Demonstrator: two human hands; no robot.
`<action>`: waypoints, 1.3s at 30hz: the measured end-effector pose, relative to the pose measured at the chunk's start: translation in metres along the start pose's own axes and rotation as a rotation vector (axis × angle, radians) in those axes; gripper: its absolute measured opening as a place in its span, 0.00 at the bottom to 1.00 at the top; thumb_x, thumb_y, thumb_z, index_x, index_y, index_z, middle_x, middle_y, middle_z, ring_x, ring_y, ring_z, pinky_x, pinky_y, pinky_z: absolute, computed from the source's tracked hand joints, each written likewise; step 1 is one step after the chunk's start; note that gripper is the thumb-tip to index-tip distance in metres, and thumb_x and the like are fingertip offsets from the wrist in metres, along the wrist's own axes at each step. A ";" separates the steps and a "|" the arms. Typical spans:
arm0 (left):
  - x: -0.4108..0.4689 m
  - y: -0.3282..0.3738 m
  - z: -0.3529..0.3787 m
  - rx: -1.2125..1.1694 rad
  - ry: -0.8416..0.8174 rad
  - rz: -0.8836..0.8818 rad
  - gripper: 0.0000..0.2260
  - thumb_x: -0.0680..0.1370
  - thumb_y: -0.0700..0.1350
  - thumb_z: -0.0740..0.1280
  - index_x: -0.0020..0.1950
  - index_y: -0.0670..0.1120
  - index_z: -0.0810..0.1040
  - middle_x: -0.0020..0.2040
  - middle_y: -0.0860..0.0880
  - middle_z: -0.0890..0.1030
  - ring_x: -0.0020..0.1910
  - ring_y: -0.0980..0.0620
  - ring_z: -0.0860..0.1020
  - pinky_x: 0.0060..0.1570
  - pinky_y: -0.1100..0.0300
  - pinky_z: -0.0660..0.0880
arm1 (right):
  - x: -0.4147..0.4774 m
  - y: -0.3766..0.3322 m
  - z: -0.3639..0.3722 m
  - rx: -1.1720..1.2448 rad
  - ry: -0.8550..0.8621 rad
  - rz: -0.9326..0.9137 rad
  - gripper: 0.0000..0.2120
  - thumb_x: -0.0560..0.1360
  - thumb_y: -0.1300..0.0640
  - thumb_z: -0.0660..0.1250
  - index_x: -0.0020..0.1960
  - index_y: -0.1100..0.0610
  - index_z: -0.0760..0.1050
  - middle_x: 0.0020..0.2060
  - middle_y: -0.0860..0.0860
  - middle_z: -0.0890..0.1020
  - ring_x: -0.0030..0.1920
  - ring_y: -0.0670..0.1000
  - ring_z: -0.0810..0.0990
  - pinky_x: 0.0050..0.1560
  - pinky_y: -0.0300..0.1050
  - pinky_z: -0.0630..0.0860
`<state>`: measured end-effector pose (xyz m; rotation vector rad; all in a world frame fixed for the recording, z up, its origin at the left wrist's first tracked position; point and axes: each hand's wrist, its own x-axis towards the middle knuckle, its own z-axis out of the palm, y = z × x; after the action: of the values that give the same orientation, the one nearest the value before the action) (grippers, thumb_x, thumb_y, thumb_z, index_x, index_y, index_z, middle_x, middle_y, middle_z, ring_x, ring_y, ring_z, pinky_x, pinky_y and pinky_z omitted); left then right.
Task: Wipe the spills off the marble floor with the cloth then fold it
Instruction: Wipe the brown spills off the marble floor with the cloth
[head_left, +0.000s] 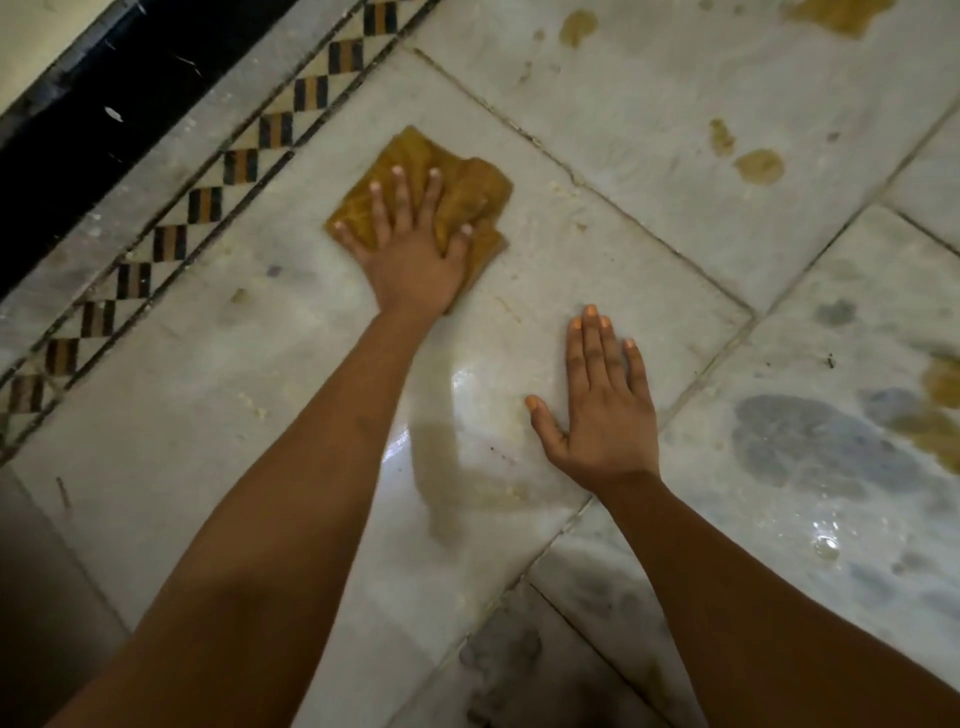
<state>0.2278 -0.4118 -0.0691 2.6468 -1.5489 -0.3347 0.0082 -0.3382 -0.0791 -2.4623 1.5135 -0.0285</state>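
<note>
- The cloth (467, 187) is brown-yellow and lies bunched on the marble floor (208, 389), near the checked strip (208, 205) along the wall side.
- The left hand (410, 249) lies flat on top of the cloth. Its fingers (399, 192) are straight and spread out. It presses down and does not grab.
- The right hand (602, 415) is flat on the bare floor, well apart from the cloth, with straight fingers. It holds nothing and looks like it is propping the person up.
- The cloth looks soft and floppy. It has folds and bumps, so it will bend any way you push it.
- It is probably light, but it may be damp and a bit heavier from the mess. I cannot tell for sure.
- A flat palm in the middle is a good way to slide it, because then it stays spread and does not roll up.
- The floor is shiny, and a wet streak (452, 478) shows between the arms, so the cloth should glide easily. A propping hand could slip there.
- Brown spills (759, 166) are still on the tile farther off, and more (940, 410) lie on the right, so there is wiping left to do.
- For folding, pinch two corners, not the middle, so it hangs flat.
</note>
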 end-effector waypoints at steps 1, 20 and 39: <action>-0.008 0.012 0.004 0.010 0.003 0.068 0.27 0.79 0.61 0.50 0.76 0.57 0.48 0.78 0.49 0.47 0.76 0.45 0.44 0.67 0.34 0.37 | 0.000 0.000 0.000 -0.004 0.002 0.000 0.38 0.75 0.39 0.50 0.76 0.63 0.51 0.76 0.58 0.54 0.76 0.53 0.51 0.74 0.51 0.47; -0.133 0.003 0.021 0.058 0.019 0.394 0.28 0.76 0.63 0.48 0.75 0.57 0.55 0.77 0.48 0.55 0.76 0.41 0.51 0.69 0.35 0.44 | -0.012 0.031 -0.011 0.098 0.076 0.014 0.34 0.77 0.44 0.46 0.75 0.65 0.52 0.75 0.61 0.55 0.75 0.57 0.53 0.73 0.46 0.43; -0.129 0.059 0.029 0.091 -0.001 0.584 0.27 0.75 0.64 0.50 0.74 0.60 0.57 0.77 0.50 0.56 0.76 0.43 0.51 0.68 0.34 0.45 | -0.029 0.098 -0.019 -0.033 0.030 0.057 0.35 0.77 0.40 0.46 0.76 0.63 0.52 0.75 0.59 0.55 0.75 0.55 0.54 0.74 0.51 0.46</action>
<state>0.1102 -0.3280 -0.0674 2.1014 -2.2711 -0.2280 -0.0937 -0.3583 -0.0789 -2.4537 1.6082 -0.0298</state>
